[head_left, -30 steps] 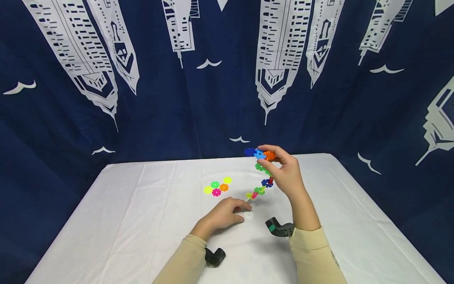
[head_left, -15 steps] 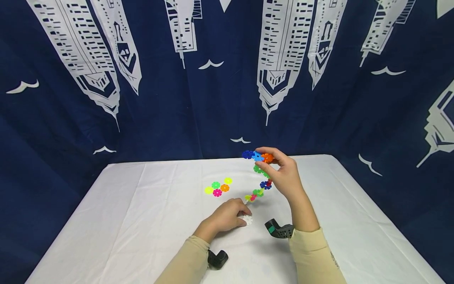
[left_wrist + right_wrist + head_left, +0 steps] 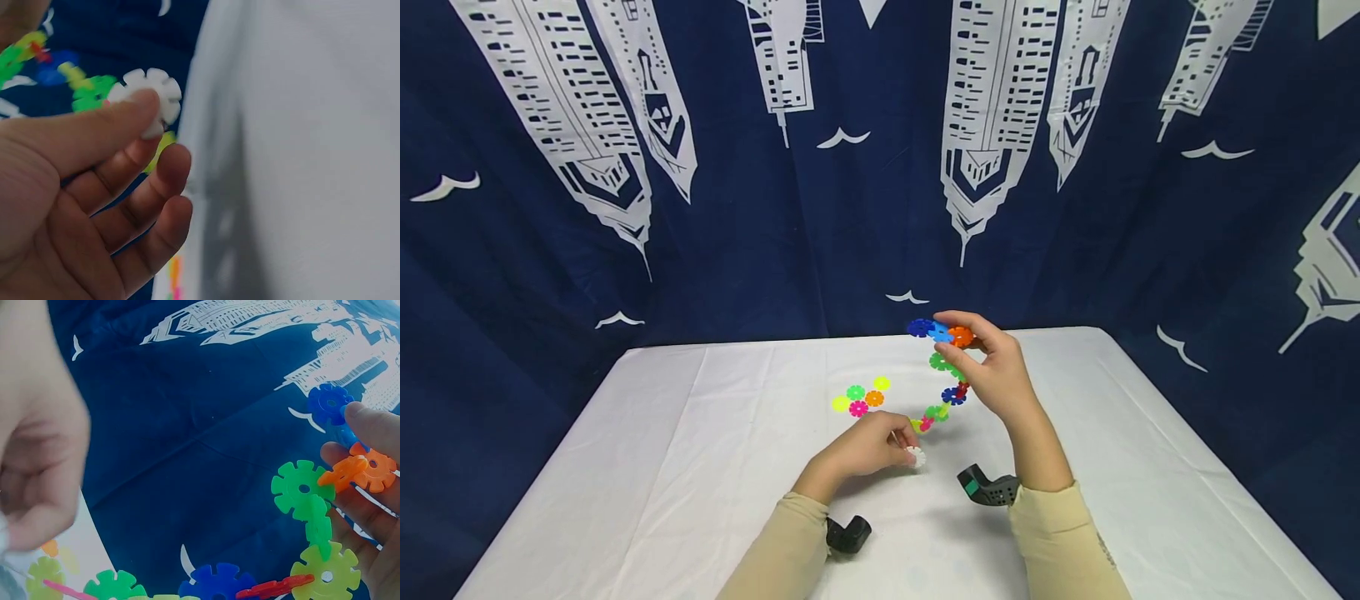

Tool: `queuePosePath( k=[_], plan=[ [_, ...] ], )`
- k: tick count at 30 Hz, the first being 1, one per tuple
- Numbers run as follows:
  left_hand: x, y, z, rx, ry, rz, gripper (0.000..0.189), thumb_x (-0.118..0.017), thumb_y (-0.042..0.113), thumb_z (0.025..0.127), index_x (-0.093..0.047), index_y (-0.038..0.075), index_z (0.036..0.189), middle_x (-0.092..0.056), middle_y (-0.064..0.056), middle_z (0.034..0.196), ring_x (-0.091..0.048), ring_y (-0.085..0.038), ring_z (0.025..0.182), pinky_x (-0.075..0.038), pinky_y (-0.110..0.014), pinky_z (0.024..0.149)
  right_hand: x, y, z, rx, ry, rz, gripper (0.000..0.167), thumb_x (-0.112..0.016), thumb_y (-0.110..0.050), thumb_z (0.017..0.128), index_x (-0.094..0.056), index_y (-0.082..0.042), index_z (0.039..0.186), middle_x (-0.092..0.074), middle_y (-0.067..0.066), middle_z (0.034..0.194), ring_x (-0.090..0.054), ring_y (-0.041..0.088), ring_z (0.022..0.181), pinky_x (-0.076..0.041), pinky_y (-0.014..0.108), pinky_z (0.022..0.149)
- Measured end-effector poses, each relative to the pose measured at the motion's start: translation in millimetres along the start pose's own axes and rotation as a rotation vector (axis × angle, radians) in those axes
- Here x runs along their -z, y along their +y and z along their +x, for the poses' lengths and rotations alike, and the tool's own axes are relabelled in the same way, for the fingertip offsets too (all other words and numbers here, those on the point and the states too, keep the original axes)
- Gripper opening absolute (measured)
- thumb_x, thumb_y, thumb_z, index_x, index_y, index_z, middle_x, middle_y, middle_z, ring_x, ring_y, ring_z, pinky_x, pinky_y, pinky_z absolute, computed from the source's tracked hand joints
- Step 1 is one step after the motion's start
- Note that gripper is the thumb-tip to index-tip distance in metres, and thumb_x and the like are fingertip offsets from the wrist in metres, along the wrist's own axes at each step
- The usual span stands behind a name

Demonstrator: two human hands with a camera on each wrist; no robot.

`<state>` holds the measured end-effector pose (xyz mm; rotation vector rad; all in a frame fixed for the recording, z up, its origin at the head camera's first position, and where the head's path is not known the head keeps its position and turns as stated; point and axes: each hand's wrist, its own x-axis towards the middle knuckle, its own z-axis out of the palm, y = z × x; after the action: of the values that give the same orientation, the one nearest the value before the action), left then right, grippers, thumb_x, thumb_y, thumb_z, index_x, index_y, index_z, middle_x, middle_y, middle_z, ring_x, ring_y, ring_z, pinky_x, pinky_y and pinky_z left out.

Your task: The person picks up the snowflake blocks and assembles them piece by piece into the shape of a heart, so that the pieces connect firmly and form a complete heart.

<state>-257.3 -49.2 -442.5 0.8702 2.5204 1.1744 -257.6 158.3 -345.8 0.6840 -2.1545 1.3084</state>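
My right hand [image 3: 992,367] holds up a chain of notched plastic discs, with thumb and fingers pinching the light blue disc [image 3: 940,332] near its upper end. A dark blue disc [image 3: 330,404] forms the tip beyond the thumb. From the hand the chain hangs through orange, green [image 3: 302,487], yellow [image 3: 326,575], red and blue links toward the left hand. Between thumb and index finger, my left hand [image 3: 868,443] pinches a white notched disc [image 3: 169,94]. In the head view that hand hides the chain's lower end, so whether the white disc touches it I cannot tell.
Several loose discs lie on the white-covered table left of the chain, among them a pink disc [image 3: 858,409] and an orange disc [image 3: 874,398]. A black wrist camera [image 3: 848,535] sits at the left cuff, another camera [image 3: 988,486] at the right. A dark blue curtain [image 3: 737,267] hangs behind.
The left hand has picked the white disc up from the table and shifted slightly left with it. The right hand and the chain have drifted a little left and down.
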Motion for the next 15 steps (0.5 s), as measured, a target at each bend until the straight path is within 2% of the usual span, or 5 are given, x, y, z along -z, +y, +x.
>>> queuePosePath(
  k=[3,5,7,10,15],
  plan=[
    [15.3,4.5,-5.7,0.027,0.014,-0.077,0.008,-0.077,0.013,0.086,-0.069,0.012,0.087,-0.07,-0.002,0.077,-0.065,-0.018,0.067,-0.053,-0.025,0.06,-2,-3,0.3,0.008,-0.009,0.023,0.034,-0.073,-0.007,0.09,-0.067,-0.011,0.124,-0.071,0.007,0.12,-0.062,0.011,0.097,-0.052,0.013,0.084],
    [25.4,6.9,-9.5,0.028,0.026,-0.145,0.008,-0.075,0.012,0.088,-0.068,0.009,0.089,-0.073,-0.01,0.079,-0.069,-0.03,0.069,-0.058,-0.034,0.063,-4,-4,0.1,0.013,-0.017,0.038,0.035,-0.073,-0.006,0.09,-0.067,-0.01,0.124,-0.07,0.008,0.12,-0.062,0.011,0.096,-0.054,0.013,0.081],
    [35.1,9.3,-13.2,0.023,0.052,-0.213,0.008,-0.072,0.01,0.09,-0.066,0.005,0.092,-0.074,-0.017,0.084,-0.071,-0.037,0.073,-0.06,-0.04,0.065,-7,-5,-0.2,0.019,-0.027,0.044,0.035,-0.072,-0.006,0.09,-0.067,-0.01,0.124,-0.07,0.008,0.12,-0.062,0.01,0.096,-0.054,0.013,0.08],
    [47.8,13.6,-18.2,0.006,0.122,-0.275,0.011,-0.068,0.008,0.093,-0.064,0.003,0.101,-0.076,-0.018,0.087,-0.072,-0.038,0.074,-0.061,-0.04,0.068,-11,-7,-0.8,0.031,-0.044,0.057,0.035,-0.072,-0.005,0.09,-0.067,-0.009,0.124,-0.07,0.009,0.119,-0.063,0.009,0.094,-0.055,0.014,0.082],
    [63.2,22.1,-25.9,-0.047,0.299,-0.307,0.026,-0.067,0.007,0.094,-0.061,0.011,0.119,-0.077,-0.011,0.086,-0.071,-0.034,0.068,-0.06,-0.033,0.063,-17,-10,-2.0,0.045,-0.077,0.078,0.034,-0.07,-0.004,0.092,-0.066,-0.01,0.125,-0.07,0.009,0.117,-0.063,0.011,0.092,-0.055,0.016,0.085]
  ],
)
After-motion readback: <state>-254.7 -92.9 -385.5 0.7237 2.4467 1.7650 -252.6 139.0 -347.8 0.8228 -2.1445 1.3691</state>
